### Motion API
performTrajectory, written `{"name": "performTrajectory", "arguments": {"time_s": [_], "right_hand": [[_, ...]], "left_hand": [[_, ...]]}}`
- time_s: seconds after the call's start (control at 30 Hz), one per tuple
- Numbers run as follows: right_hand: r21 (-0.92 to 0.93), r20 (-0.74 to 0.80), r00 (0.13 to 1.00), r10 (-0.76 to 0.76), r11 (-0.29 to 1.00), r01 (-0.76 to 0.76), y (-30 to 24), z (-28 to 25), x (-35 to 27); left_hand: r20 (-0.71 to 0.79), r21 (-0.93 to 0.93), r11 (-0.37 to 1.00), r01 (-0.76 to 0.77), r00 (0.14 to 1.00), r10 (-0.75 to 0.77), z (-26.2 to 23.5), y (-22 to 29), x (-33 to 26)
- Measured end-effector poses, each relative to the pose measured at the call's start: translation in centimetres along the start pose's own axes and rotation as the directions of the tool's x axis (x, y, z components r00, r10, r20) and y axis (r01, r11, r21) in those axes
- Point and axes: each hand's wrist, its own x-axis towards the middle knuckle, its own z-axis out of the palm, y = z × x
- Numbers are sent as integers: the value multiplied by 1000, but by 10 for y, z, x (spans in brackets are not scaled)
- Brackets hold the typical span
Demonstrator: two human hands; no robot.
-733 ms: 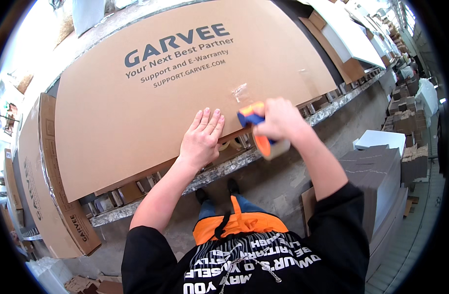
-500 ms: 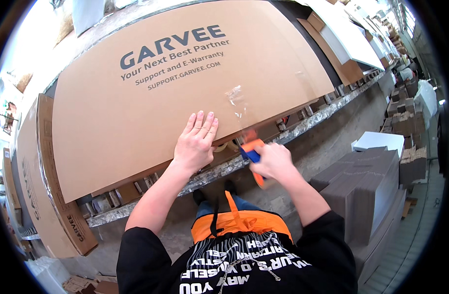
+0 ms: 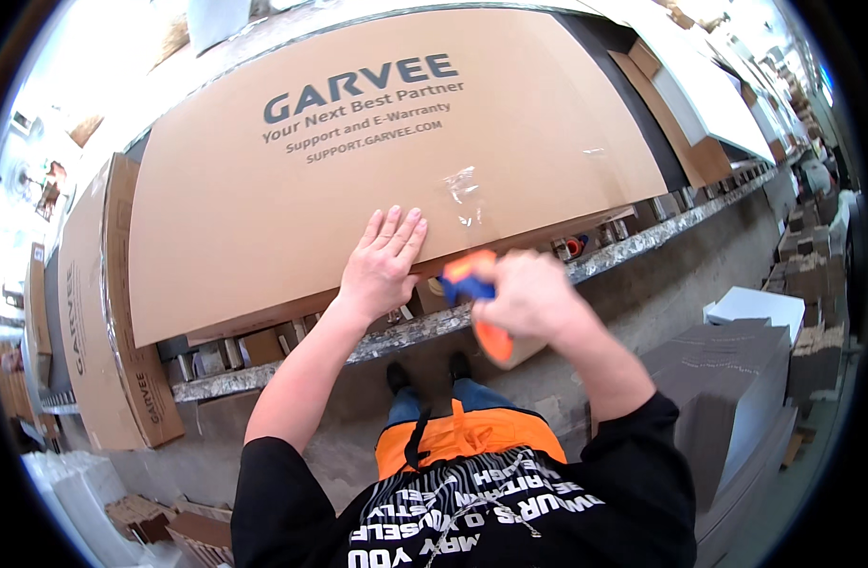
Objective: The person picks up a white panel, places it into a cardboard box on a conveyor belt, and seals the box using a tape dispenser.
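The box [image 3: 396, 189] is lying flat on the conveyor [image 3: 358, 352], its long near edge running beside the metal rim. The left hand [image 3: 379, 270] is resting palm-down close to that edge, fingers straight and side by side, bracing rather than grasping. The right hand [image 3: 530, 295], blurred, is closing around the tape gun [image 3: 467, 276] just off the same edge; whether the gun is touching the cardboard, I can't tell. The hands are lying apart from each other, and wrinkled tape [image 3: 464, 194] is clinging to the box top beyond them. The gun is looking rigid and fairly light, so its handle is offering the surest hold, clear of the sticky roll. The box is appearing broad and stiff, perhaps heavy, though its contents are hiding; its smooth top is suiting a flat palm, while lifting would be calling for support under both ends.
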Motion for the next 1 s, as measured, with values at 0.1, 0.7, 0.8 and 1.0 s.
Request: {"name": "performTrajectory", "arguments": {"time_s": [0.1, 0.7, 0.8, 1.0], "right_hand": [[-19, -662, 746, -70, 997, 77, -14, -51, 35], [-153, 41, 984, 176, 974, -168, -33, 93, 70], [-65, -5, 956, 294, 954, -294, -54, 96, 55], [206, -101, 949, 299, 939, -274, -49, 127, -2]], "left_hand": [[-13, 91, 996, 19, 1000, -18, 6, -2, -3], [-48, 3, 999, -48, 998, 48, 13, 0, -12], [-71, 28, 997, -74, 995, 75, 3, -7, -8], [128, 246, 966, 76, 986, -110, -74, -104, -122]]}}
